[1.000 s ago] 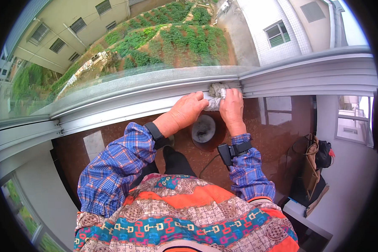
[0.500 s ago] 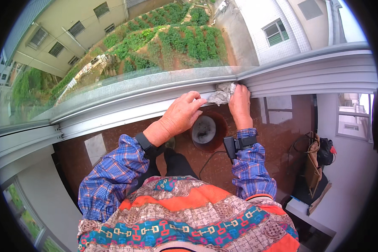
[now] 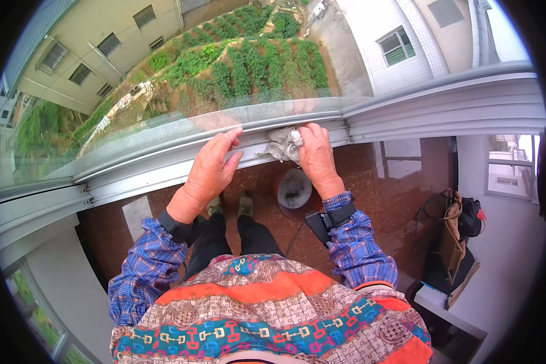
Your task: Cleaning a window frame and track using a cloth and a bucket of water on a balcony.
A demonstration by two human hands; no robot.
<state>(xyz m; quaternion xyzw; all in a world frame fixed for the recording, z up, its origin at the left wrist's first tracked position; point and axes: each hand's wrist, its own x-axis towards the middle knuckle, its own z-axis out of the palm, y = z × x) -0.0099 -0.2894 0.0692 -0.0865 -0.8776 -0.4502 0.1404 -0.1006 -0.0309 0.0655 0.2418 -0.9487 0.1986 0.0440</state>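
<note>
A crumpled grey-white rag (image 3: 280, 144) lies on the white window track (image 3: 182, 159), bunched beneath the fingers of my right hand (image 3: 319, 156). Those fingers are curled onto the rag near the track's right part. My left hand (image 3: 211, 168) is to the left of the rag, holding nothing, with thumb and fingers apart. Its fingertips are at the inner edge of the glass pane (image 3: 164, 130), where a faint reflection shows. Both wrists carry black straps over blue checked sleeves.
Below the sill, a dark red bucket with a greyish inside (image 3: 295, 189) stands on the red-brown floor (image 3: 370, 200). My feet are left of it. At the right wall are a folded wooden item (image 3: 452, 249) and a black bag (image 3: 469, 218). Outside lies a vegetable garden (image 3: 255, 67).
My right hand has slid left along the track with the rag. My left hand has also moved left, away from the rag.
</note>
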